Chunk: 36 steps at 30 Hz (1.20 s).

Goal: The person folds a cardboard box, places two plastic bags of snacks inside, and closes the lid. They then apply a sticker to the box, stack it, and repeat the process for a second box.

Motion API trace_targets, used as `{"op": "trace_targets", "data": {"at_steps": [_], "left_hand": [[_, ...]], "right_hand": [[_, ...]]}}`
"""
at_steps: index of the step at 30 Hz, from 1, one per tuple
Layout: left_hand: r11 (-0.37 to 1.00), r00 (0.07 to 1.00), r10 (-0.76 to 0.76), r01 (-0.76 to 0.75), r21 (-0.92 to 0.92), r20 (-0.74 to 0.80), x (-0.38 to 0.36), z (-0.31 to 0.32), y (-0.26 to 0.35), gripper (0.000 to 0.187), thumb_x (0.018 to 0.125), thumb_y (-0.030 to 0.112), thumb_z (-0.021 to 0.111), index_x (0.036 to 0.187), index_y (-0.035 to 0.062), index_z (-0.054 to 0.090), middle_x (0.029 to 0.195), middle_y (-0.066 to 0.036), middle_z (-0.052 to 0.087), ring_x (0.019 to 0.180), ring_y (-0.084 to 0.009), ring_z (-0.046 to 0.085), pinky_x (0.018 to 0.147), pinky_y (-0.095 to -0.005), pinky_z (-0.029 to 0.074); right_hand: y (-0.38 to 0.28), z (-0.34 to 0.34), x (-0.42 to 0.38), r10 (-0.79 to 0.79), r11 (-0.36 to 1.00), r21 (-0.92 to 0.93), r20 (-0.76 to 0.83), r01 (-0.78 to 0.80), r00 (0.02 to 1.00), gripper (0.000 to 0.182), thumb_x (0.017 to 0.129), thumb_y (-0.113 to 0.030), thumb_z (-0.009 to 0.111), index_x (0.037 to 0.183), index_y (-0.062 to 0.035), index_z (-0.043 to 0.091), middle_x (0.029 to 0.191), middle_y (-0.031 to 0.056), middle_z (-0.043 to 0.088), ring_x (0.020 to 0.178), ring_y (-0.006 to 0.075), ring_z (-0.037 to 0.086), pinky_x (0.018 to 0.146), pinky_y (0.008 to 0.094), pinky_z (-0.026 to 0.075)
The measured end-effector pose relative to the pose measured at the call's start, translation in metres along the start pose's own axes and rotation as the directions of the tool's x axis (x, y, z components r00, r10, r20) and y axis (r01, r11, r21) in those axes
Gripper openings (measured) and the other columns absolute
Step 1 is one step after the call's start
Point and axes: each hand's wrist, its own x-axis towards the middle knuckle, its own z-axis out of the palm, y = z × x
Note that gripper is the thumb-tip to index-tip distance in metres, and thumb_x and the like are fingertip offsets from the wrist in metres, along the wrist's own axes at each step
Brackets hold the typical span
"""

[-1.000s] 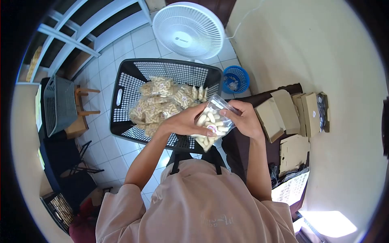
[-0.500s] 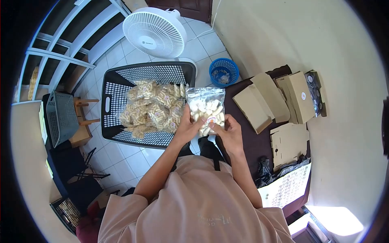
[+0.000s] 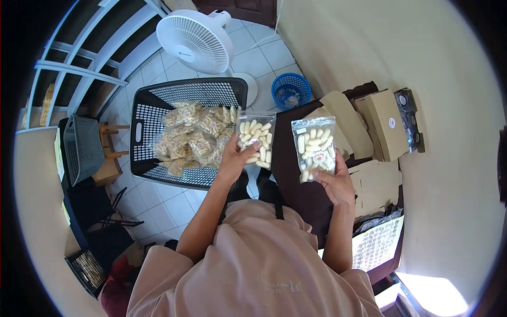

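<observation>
Inspector: Left hand (image 3: 232, 158) gripped one snack bag (image 3: 255, 140); right hand (image 3: 334, 182) gripped a second bag (image 3: 315, 148), both above the dark table (image 3: 296, 190).

Clerk: Handling?

Inspector: Judged light, soft, slippery, contents brittle; take by the edges. Black basket (image 3: 153, 111) stood adjacent.

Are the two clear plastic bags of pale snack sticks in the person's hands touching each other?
Apart. The head view shows the left hand's clear bag and the right hand's clear bag with a strip of dark table plainly visible between them.
</observation>
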Motion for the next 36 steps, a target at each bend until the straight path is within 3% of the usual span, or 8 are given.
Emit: {"op": "trace_targets", "data": {"at_steps": [3, 5, 7, 17, 27, 30, 34, 36], "left_hand": [[0.999, 1.000, 0.019, -0.020, 0.040, 0.015, 0.000, 0.002, -0.001, 0.046, 0.091, 0.000, 0.065, 0.132, -0.0010, 0.046, 0.121, -0.010, 0.062, 0.104, -0.0153, 0.064, 0.086, -0.0288, 0.055], [0.999, 0.999, 0.026, -0.028, 0.042, 0.044, 0.002, 0.000, -0.001, 0.045, 0.090, 0.001, 0.066, 0.131, -0.0016, 0.048, 0.120, -0.010, 0.063, 0.102, -0.0147, 0.064, 0.085, -0.0280, 0.055], [0.999, 0.999, -0.048, 0.047, 0.027, 0.012, 0.007, -0.004, -0.006, 0.041, 0.092, 0.004, 0.065, 0.130, -0.0016, 0.050, 0.116, -0.009, 0.064, 0.100, -0.0139, 0.065, 0.083, -0.0276, 0.055], [0.951, 0.982, -0.129, 0.083, 0.299, 0.137, 0.037, 0.030, 0.002, 0.041, 0.090, 0.003, 0.068, 0.127, -0.0020, 0.051, 0.116, -0.010, 0.065, 0.102, -0.0142, 0.064, 0.086, -0.0299, 0.054], [0.820, 0.929, -0.295, 0.127, 0.558, 0.222, 0.106, 0.086, 0.010, 0.037, 0.097, 0.025, 0.063, 0.123, -0.0009, 0.057, 0.101, -0.004, 0.066, 0.089, -0.0081, 0.061, 0.077, -0.0262, 0.050], [0.532, 0.789, -0.261, -0.364, 0.765, 0.556, 0.136, 0.102, 0.001, 0.031, 0.094, 0.026, 0.066, 0.114, 0.0023, 0.064, 0.092, -0.007, 0.068, 0.085, -0.0122, 0.064, 0.074, -0.0302, 0.050], [0.328, 0.598, -0.299, -0.667, 0.668, 0.744, 0.172, 0.135, -0.014, 0.040, 0.083, 0.023, 0.074, 0.118, 0.0067, 0.064, 0.106, -0.017, 0.068, 0.102, -0.0356, 0.063, 0.084, -0.0405, 0.048], [0.228, 0.569, -0.385, -0.704, 0.673, 0.726, 0.185, 0.152, -0.022, 0.041, 0.083, 0.025, 0.074, 0.119, 0.0085, 0.064, 0.111, -0.017, 0.067, 0.107, -0.0359, 0.061, 0.087, -0.0413, 0.047]], "right_hand": [[-0.004, -0.038, 0.001, -0.023, 0.991, -0.133, -0.002, 0.023, 1.000, 0.059, 0.079, 0.008, 0.071, 0.133, 0.0017, 0.050, 0.118, 0.0129, 0.064, 0.103, 0.0229, 0.067, 0.092, 0.0377, 0.055], [-0.006, -0.073, 0.001, 0.073, 0.965, 0.238, 0.157, -0.109, 0.985, 0.058, 0.076, 0.004, 0.075, 0.130, 0.0033, 0.053, 0.116, 0.0123, 0.065, 0.102, 0.0212, 0.067, 0.093, 0.0371, 0.054], [-0.011, -0.070, 0.006, 0.067, 0.953, -0.289, -0.091, -0.091, 0.994, 0.047, 0.076, 0.001, 0.077, 0.120, 0.0030, 0.060, 0.104, 0.0083, 0.068, 0.092, 0.0141, 0.065, 0.086, 0.0271, 0.051], [-0.010, -0.116, 0.022, 0.015, 0.979, -0.200, -0.056, -0.026, 0.998, 0.028, 0.081, 0.003, 0.072, 0.108, 0.0039, 0.062, 0.097, 0.0079, 0.069, 0.087, 0.0127, 0.065, 0.082, 0.0273, 0.051], [0.008, -0.130, 0.070, -0.238, 0.419, -0.906, -0.043, 0.062, 0.970, 0.042, 0.071, -0.012, 0.080, 0.109, -0.0021, 0.065, 0.103, 0.0216, 0.069, 0.105, 0.0353, 0.065, 0.091, 0.0409, 0.050], [0.013, -0.112, 0.071, -0.310, -0.062, -0.981, -0.158, -0.185, 0.937, 0.055, 0.068, -0.012, 0.081, 0.120, -0.0079, 0.062, 0.114, 0.0197, 0.065, 0.112, 0.0390, 0.058, 0.099, 0.0471, 0.045], [0.027, -0.102, 0.065, -0.538, -0.213, -0.965, -0.015, -0.153, 0.843, 0.051, 0.068, -0.006, 0.079, 0.117, -0.0065, 0.063, 0.111, 0.0197, 0.065, 0.108, 0.0385, 0.059, 0.097, 0.0467, 0.046], [0.041, -0.118, 0.069, -0.392, -0.035, -0.997, 0.071, 0.062, 0.917, 0.044, 0.070, 0.000, 0.076, 0.112, -0.0051, 0.064, 0.109, 0.0191, 0.064, 0.105, 0.0397, 0.059, 0.095, 0.0469, 0.047]]}}
